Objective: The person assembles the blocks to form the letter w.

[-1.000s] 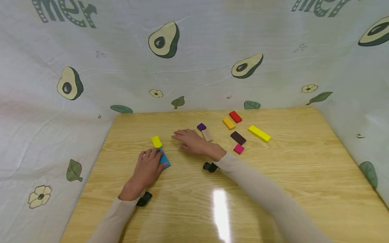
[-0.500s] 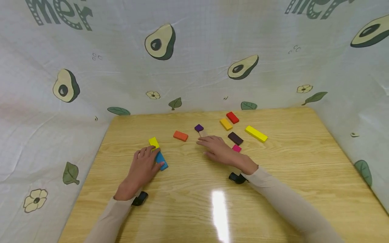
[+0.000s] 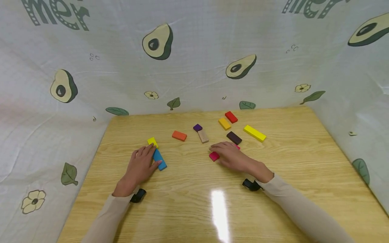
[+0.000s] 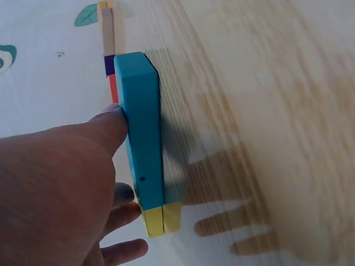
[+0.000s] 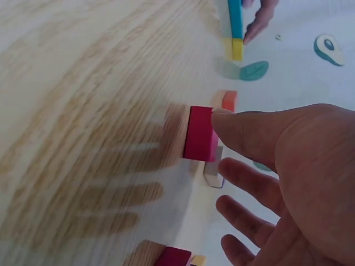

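On the left, my left hand [image 3: 140,165] lies over a blue block [image 3: 159,160] with its thumb at the block's side; the fingers reach a small yellow block [image 3: 152,141] at its far end. The left wrist view shows the thumb against the blue block [image 4: 143,133] and loosely bent fingers near the yellow block [image 4: 154,221]. My right hand [image 3: 235,158] is over a pink block [image 3: 214,156]; in the right wrist view its thumb touches the pink block [image 5: 199,133], the other fingers loosely spread. More pink [image 3: 238,147] shows behind the hand.
An orange block [image 3: 179,136], a purple block [image 3: 198,127] and a beige block [image 3: 203,136] lie between the hands. Farther right are an amber block [image 3: 225,124], a red block [image 3: 231,117], a dark block [image 3: 234,138] and a long yellow block [image 3: 254,133]. Patterned cloth hangs behind.
My right hand has moved from the orange block past the beige one to the right, uncovering both, and a pink block now shows under its fingers. My left hand has stayed by the blue block.
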### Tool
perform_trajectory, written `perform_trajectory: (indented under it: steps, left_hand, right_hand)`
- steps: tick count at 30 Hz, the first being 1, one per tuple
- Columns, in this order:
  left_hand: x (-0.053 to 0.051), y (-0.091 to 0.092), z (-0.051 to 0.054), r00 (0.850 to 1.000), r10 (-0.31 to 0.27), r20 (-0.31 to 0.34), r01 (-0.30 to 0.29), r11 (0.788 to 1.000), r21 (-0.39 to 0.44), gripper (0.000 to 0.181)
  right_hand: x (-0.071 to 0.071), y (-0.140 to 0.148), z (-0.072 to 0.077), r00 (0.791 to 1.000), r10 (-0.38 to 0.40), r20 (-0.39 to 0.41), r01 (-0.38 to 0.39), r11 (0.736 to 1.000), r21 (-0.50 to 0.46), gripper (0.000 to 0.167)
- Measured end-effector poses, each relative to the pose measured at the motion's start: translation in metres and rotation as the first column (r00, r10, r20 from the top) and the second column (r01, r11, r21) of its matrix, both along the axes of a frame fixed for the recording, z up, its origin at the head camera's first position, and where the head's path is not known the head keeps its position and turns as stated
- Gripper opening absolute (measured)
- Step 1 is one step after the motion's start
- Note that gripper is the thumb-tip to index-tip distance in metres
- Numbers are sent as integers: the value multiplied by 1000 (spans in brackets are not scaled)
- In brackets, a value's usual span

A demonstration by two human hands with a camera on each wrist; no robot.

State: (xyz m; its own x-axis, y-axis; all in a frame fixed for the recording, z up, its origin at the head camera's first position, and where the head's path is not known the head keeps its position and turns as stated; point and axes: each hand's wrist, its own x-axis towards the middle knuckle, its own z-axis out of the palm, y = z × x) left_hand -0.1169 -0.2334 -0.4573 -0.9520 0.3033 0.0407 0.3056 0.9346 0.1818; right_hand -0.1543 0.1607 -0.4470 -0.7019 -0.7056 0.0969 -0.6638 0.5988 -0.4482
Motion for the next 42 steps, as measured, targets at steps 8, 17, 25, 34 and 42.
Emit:
perform_trajectory:
  steps: [8, 17, 25, 34, 42]
  left_hand:
    - [0, -1, -3, 1000, 0, -19, -1, 1000, -31, 66]
    - [2, 3, -1, 1000, 15, -15, -15, 999, -33, 65]
    - [2, 3, -1, 1000, 16, -14, -17, 998, -52, 64]
    - [4, 4, 0, 999, 16, -34, -18, 999, -48, 64]
    - [4, 4, -1, 1000, 24, -17, -25, 999, -37, 64]
  right_hand:
    - [3, 6, -4, 1000, 7, 12, -6, 1000, -5, 42]
    - [1, 0, -10, 999, -13, -45, 14, 1000, 27, 37]
    - [5, -14, -10, 992, -54, -118, 64, 995, 83, 29]
    - [15, -43, -2, 991, -69, -114, 79, 993, 85, 32]
    - [24, -80, 1, 992, -53, -116, 64, 993, 95, 29]
